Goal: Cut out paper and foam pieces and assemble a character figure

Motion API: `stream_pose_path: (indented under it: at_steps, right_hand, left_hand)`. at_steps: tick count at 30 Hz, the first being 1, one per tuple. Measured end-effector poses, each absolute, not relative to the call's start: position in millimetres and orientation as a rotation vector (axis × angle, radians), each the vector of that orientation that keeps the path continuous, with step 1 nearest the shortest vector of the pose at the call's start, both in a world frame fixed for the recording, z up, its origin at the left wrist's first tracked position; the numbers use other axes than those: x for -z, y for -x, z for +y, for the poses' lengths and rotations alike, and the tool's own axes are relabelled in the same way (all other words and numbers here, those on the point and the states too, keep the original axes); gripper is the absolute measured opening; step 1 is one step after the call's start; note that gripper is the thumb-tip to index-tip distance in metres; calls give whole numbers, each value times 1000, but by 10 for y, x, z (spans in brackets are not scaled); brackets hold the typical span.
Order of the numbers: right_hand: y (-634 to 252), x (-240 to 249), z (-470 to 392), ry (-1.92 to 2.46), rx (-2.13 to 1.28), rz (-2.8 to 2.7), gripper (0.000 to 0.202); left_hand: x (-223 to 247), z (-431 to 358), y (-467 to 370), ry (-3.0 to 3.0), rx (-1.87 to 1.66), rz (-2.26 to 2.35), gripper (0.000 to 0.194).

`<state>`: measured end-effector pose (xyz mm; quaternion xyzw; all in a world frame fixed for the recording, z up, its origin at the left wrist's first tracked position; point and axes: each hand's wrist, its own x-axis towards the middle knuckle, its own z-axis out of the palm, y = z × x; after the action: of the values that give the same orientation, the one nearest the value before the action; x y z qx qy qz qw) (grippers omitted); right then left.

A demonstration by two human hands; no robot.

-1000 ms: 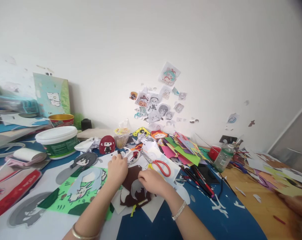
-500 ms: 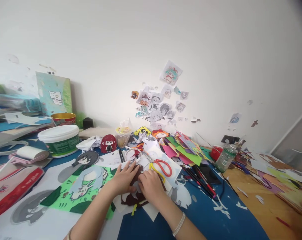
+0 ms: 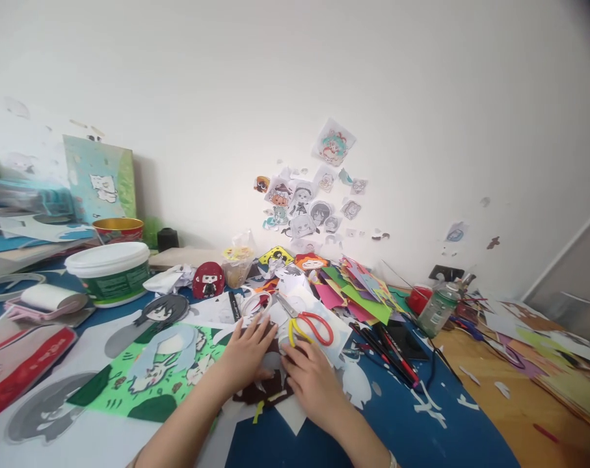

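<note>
My left hand [image 3: 250, 348] lies with fingers spread on a dark brown paper cutout [image 3: 263, 392] that has a grey part at its middle. On the cutout's right side rests my right hand [image 3: 310, 377], its fingers apart and slightly bent, holding nothing I can see. White paper sheets [image 3: 295, 413] stick out underneath. Just beyond the right hand are scissors [image 3: 319, 328] with red and yellow handles. A tape roll [image 3: 256, 303] and a black marker [image 3: 234, 305] lie beyond the left hand. Left of it is a green sheet [image 3: 114, 390] with paper figures glued on.
A white-lidded tub [image 3: 108, 273] stands at the left near a red packet [image 3: 26, 364]. Coloured paper [image 3: 356, 292] is piled toward the wall. Several pens [image 3: 392, 357] and a glass jar [image 3: 438, 309] are at the right. Paper scraps [image 3: 429, 408] litter the blue mat [image 3: 402, 435].
My right hand has shifted right and nearer, and its fingers have spread a little. The left hand remains on the brown cutout. The view has turned slightly right.
</note>
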<state>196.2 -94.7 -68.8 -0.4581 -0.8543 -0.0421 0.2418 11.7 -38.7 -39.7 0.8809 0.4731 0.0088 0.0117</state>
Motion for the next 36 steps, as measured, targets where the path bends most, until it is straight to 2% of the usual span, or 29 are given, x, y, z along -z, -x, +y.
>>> stream_pose_path:
  at_steps: [5,9,12,16,22,25,29,33,36]
  right_hand:
    - [-1998,627,-1035,1388,55,-2243,22]
    - [-1982,538,-927,1676,-9,-1928,32]
    - [-1945,527,-786,1798,-274,-1711,42]
    - [-1973,446,-629,1497,-574,-1567,36]
    - [-2178,37,-450,1055,-620,-1513,33]
    - [-2240,-121,-359,924,-650,-1484,32]
    - [-2236,-65,-199,833,-675,-1406,32]
    - [-2169,105,-90,890,-658,-1367,32]
    - [-2155,148,-92,955,-615,-1421,30]
  left_hand:
    - [344,-328,-27,-2667,70,1623,93]
    - [301,-293,43,-2672,8,1581,88]
    - [288,-284,55,-2672,-37,1551,83]
    - [287,-245,48,-2619,-201,1567,76]
    - [338,-101,21,-2244,-618,1723,71]
    - [326,-78,-23,-2097,-790,1627,60]
    - [243,-130,-113,-1735,-1049,1263,47]
    - [169,-158,-216,-1331,-1210,1175,42]
    - [113,-99,-267,-1236,-1321,1126,49]
